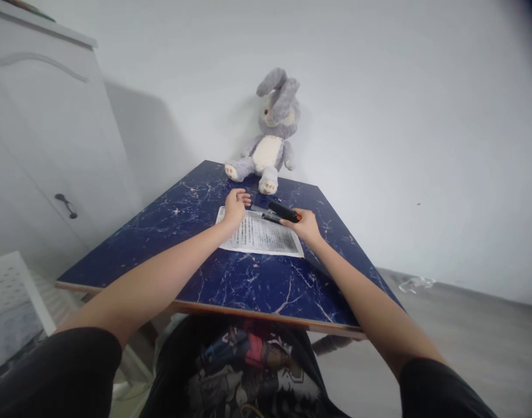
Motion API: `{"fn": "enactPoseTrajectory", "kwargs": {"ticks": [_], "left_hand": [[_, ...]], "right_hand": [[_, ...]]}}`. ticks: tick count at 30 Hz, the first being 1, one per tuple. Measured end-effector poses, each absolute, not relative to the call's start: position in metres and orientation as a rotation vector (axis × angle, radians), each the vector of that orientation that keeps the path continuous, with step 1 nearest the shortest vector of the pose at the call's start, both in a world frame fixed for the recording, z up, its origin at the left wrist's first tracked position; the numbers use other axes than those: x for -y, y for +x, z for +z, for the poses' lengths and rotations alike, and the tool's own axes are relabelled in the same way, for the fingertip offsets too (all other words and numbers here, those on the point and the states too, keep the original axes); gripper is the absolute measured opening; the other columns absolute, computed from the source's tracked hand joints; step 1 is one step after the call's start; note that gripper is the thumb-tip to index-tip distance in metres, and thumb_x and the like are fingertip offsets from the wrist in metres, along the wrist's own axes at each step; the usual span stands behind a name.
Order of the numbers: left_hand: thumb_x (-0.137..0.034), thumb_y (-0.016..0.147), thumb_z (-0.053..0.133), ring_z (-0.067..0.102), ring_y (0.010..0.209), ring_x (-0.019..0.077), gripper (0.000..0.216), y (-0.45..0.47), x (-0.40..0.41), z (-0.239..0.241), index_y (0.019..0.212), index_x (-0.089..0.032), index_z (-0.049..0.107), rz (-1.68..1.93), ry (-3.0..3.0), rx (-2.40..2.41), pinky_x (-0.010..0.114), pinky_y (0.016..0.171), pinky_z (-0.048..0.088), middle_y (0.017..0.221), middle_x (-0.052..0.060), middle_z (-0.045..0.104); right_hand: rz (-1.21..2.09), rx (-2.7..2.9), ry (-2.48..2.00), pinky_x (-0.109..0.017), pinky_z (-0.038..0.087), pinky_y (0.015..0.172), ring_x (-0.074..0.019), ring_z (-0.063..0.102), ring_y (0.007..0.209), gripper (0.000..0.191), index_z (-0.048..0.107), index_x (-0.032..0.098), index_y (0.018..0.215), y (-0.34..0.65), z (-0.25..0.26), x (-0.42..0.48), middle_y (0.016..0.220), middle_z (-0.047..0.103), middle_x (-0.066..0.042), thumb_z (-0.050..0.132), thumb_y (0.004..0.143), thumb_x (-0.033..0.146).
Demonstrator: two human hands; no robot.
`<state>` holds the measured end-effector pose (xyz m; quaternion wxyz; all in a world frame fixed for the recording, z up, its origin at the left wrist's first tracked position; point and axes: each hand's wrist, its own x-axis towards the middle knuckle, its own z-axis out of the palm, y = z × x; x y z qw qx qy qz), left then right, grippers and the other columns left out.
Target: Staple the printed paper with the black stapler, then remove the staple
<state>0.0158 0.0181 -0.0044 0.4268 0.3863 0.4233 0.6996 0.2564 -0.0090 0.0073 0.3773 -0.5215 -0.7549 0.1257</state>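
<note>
My right hand [306, 224] grips a black stapler [283, 211] with a bit of orange near its rear end. The stapler's jaws point left and stand apart over the upper right part of a printed sheet of paper [266, 237]. The sheet lies on the dark blue marbled table [248, 281]. Over the sheet's left side is my left hand [235, 208], its fingers loosely bent and apart, with nothing visible in them. Whether the left hand touches the paper I cannot tell.
A grey plush rabbit [268, 152] sits at the table's far edge against the wall. To the left stands a white cabinet [52, 128] with a dark handle. A clear plastic item [416, 284] lies on the floor at the right.
</note>
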Motion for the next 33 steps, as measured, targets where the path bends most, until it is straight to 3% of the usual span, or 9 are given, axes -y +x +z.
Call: {"fn": "enactPoseTrajectory", "kwargs": {"ticks": [5, 10, 12, 17, 22, 26, 29, 31, 33], "left_hand": [[-0.029, 0.104, 0.046, 0.070, 0.085, 0.0183, 0.021, 0.017, 0.006, 0.010, 0.121, -0.022, 0.055, 1.730, 1.617, -0.989, 0.035, 0.091, 0.052, 0.097, 0.007, 0.073], [-0.025, 0.106, 0.041, 0.070, 0.098, 0.0214, 0.025, 0.024, 0.024, 0.018, 0.127, -0.020, 0.053, 1.416, 2.304, -1.098, 0.039, 0.104, 0.042, 0.099, 0.005, 0.077], [-0.023, 0.106, 0.039, 0.069, 0.098, 0.0223, 0.027, 0.027, 0.027, 0.018, 0.131, -0.018, 0.050, 1.324, 2.495, -1.049, 0.040, 0.104, 0.041, 0.098, 0.005, 0.078], [-0.023, 0.106, 0.037, 0.068, 0.096, 0.0222, 0.027, 0.033, 0.031, 0.013, 0.129, -0.019, 0.048, 1.200, 2.697, -0.882, 0.039, 0.100, 0.044, 0.108, 0.008, 0.074], [-0.031, 0.106, 0.042, 0.066, 0.102, 0.0239, 0.026, 0.030, 0.031, 0.015, 0.125, -0.019, 0.055, 1.299, 2.729, -0.933, 0.040, 0.100, 0.045, 0.114, 0.010, 0.072], [-0.025, 0.105, 0.039, 0.060, 0.119, 0.0283, 0.030, 0.011, 0.015, 0.018, 0.121, -0.017, 0.064, 1.505, 2.631, -1.388, 0.044, 0.107, 0.043, 0.126, 0.015, 0.067], [-0.024, 0.103, 0.040, 0.049, 0.139, 0.0338, 0.036, -0.011, -0.008, 0.008, 0.127, -0.016, 0.066, 1.263, 2.514, -1.810, 0.051, 0.115, 0.038, 0.149, 0.018, 0.054], [-0.028, 0.104, 0.042, 0.040, 0.147, 0.0407, 0.044, -0.023, -0.021, -0.002, 0.141, -0.014, 0.060, 0.895, 2.373, -2.047, 0.061, 0.117, 0.035, 0.160, 0.021, 0.043], [-0.026, 0.103, 0.043, 0.042, 0.146, 0.0429, 0.047, -0.030, -0.028, -0.011, 0.145, -0.016, 0.059, 0.568, 2.302, -2.100, 0.065, 0.114, 0.037, 0.159, 0.021, 0.046]], "right_hand": [[0.661, 2.159, -1.212, -0.028, 0.045, 0.064, -0.0191, 0.060, 0.068, 0.042, 0.073, 0.015, 0.080, 0.258, -0.003, 0.002, 0.070, 0.064, -0.001, 0.081, 0.071, 0.055], [0.422, 2.159, -0.821, -0.036, 0.054, 0.085, -0.0264, 0.067, 0.105, 0.056, 0.065, 0.021, 0.127, 0.255, 0.007, 0.006, 0.118, 0.071, -0.010, 0.078, 0.084, 0.055], [0.286, 2.104, -0.669, -0.040, 0.055, 0.089, -0.0265, 0.066, 0.109, 0.055, 0.061, 0.023, 0.134, 0.254, 0.012, 0.009, 0.125, 0.069, -0.012, 0.075, 0.089, 0.051], [0.018, 2.105, -0.451, -0.045, 0.056, 0.090, -0.0249, 0.069, 0.098, 0.017, 0.072, 0.026, 0.108, 0.247, 0.016, 0.020, 0.107, 0.074, -0.009, 0.065, 0.100, 0.039], [0.003, 2.053, -0.479, -0.042, 0.055, 0.086, -0.0229, 0.067, 0.089, 0.012, 0.071, 0.024, 0.098, 0.246, 0.021, 0.023, 0.095, 0.074, -0.006, 0.070, 0.096, 0.036], [0.010, 1.840, -0.826, -0.036, 0.053, 0.079, -0.0205, 0.063, 0.082, 0.016, 0.069, 0.022, 0.095, 0.273, 0.016, -0.002, 0.089, 0.071, -0.005, 0.072, 0.089, 0.036], [0.067, 1.703, -1.173, -0.034, 0.052, 0.077, -0.0203, 0.065, 0.076, 0.016, 0.069, 0.019, 0.086, 0.310, 0.000, -0.031, 0.083, 0.072, -0.004, 0.072, 0.080, 0.033], [0.096, 1.670, -1.422, -0.033, 0.052, 0.075, -0.0211, 0.066, 0.074, 0.015, 0.070, 0.019, 0.078, 0.335, -0.013, -0.048, 0.079, 0.073, -0.005, 0.074, 0.074, 0.032], [0.121, 1.668, -1.601, -0.032, 0.052, 0.073, -0.0217, 0.068, 0.074, 0.015, 0.072, 0.019, 0.078, 0.354, -0.022, -0.060, 0.079, 0.074, -0.005, 0.076, 0.070, 0.031]]}}
